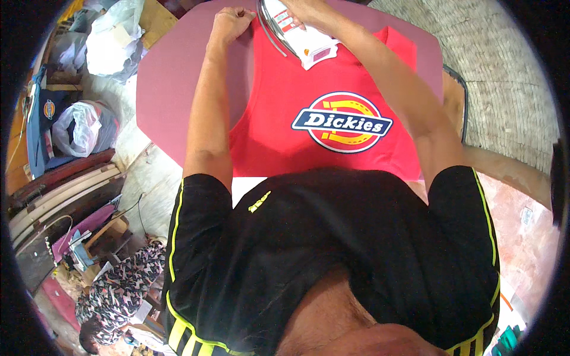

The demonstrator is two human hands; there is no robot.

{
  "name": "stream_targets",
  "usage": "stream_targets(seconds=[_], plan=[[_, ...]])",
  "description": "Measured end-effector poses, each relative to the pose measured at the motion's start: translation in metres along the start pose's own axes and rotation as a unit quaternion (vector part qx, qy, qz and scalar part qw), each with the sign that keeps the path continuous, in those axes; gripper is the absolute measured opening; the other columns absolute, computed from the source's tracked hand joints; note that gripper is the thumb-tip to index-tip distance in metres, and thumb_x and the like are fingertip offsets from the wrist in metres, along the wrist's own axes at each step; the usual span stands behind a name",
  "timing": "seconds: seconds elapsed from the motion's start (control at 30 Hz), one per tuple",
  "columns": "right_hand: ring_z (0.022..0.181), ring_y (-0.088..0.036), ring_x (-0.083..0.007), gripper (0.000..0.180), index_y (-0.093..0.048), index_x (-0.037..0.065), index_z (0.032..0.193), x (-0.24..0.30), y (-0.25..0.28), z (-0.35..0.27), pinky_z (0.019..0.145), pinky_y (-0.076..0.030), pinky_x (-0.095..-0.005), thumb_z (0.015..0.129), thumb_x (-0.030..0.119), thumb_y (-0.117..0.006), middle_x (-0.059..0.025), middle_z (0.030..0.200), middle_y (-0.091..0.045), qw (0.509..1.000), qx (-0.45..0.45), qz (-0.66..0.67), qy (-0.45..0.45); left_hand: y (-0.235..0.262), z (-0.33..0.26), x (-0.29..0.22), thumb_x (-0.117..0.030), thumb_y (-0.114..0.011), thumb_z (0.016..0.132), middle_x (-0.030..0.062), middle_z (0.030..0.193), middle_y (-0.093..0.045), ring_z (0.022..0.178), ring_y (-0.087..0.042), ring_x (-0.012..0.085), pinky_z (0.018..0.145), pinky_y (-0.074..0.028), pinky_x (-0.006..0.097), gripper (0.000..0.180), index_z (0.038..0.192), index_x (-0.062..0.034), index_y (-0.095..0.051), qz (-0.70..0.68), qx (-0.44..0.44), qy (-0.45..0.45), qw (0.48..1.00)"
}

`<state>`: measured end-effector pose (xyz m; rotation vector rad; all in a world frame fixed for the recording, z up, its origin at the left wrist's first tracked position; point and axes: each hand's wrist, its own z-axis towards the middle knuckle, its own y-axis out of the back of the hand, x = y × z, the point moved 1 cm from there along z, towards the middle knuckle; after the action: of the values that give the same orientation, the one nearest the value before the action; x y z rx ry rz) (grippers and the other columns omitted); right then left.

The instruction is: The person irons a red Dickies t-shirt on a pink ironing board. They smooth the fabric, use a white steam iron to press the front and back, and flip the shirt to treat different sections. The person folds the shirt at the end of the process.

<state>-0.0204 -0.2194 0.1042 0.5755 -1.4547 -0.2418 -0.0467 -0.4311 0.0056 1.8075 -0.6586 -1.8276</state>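
A red sleeveless top (pixel 279 77) with a round printed badge lies spread over a purple padded ironing table (pixel 172 71). At the far end, my right hand (pixel 309 12) is closed round a white iron (pixel 320 50) with red markings, which rests on the top's upper part; its handle is mostly hidden by the hand and the frame edge. Beside the iron curves a dark grey cord or hose (pixel 268 29). My left hand (pixel 231 25), fingers bent together, pinches the left upper edge of the red top.
White plastic bags (pixel 113 44) and another bag (pixel 86 127) lie on the left, near hanging blue cloth (pixel 41 124). Another person in patterned clothing (pixel 122 291) is at the lower left. A ribbed, woven-looking surface (pixel 493 71) spans the right, past a dark metal bar (pixel 460 89).
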Motion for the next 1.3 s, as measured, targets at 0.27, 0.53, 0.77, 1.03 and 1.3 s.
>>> stream_targets(seconds=[0.27, 0.53, 0.77, 1.03, 1.3], plan=[[0.052, -0.056, -0.0202, 0.052, -0.061, -0.002, 0.087, 0.012, 0.004, -0.024, 0.05, -0.044, -0.0418, 0.097, 0.048, -0.053, -0.0111, 0.06, -0.056, 0.999, 0.043, -0.023, 0.012, 0.003, -0.003, 0.004, -0.031, -0.07, 0.088, 0.0044, 0.083, -0.072, 0.074, -0.066, 0.0131, 0.068, -0.053, 0.031, 0.029, 0.102, -0.0058, -0.075, 0.012, -0.009, -0.028, 0.999], [0.055, -0.063, -0.0199, 0.05, -0.06, -0.001, 0.105, 0.005, 0.051, -0.016, 0.048, -0.051, -0.0351, 0.094, 0.048, -0.056, -0.0112, 0.07, -0.064, 0.987, 0.131, -0.071, -0.058, 0.002, -0.004, 0.003, -0.04, -0.066, 0.086, 0.0112, 0.09, -0.074, 0.083, -0.07, 0.0249, 0.077, -0.054, 0.035, 0.036, 0.102, -0.0087, -0.074, 0.037, -0.013, -0.028, 0.999], [0.04, -0.037, -0.0019, 0.04, -0.061, 0.006, 0.103, -0.024, 0.21, -0.14, 0.037, -0.03, -0.0218, 0.098, 0.046, -0.057, 0.0054, 0.053, -0.042, 0.993, -0.007, -0.062, -0.104, -0.01, -0.021, -0.041, -0.055, -0.066, 0.085, 0.0095, 0.111, -0.068, 0.103, -0.065, 0.0286, 0.092, -0.05, 0.041, 0.05, 0.115, -0.0159, -0.069, 0.179, -0.049, -0.039, 0.982], [0.046, -0.038, -0.0019, 0.038, -0.064, 0.007, 0.11, -0.086, 0.245, -0.158, 0.041, -0.03, -0.0216, 0.099, 0.043, -0.058, 0.0068, 0.059, -0.043, 0.99, -0.039, -0.13, -0.047, -0.034, -0.006, -0.033, -0.057, -0.064, 0.087, 0.0025, 0.097, -0.067, 0.095, -0.063, 0.0266, 0.08, -0.046, 0.046, 0.044, 0.103, -0.0168, -0.071, 0.221, -0.104, -0.189, 0.951], [0.076, -0.065, -0.0138, 0.052, -0.06, 0.002, 0.122, -0.065, 0.205, -0.125, 0.066, -0.052, -0.0304, 0.096, 0.047, -0.059, -0.0093, 0.091, -0.068, 0.98, 0.088, -0.143, -0.103, -0.035, -0.015, -0.045, -0.045, -0.074, 0.083, 0.0069, 0.085, -0.068, 0.081, -0.066, 0.0286, 0.071, -0.052, 0.04, 0.036, 0.089, -0.0095, -0.072, 0.187, -0.162, -0.225, 0.942]])
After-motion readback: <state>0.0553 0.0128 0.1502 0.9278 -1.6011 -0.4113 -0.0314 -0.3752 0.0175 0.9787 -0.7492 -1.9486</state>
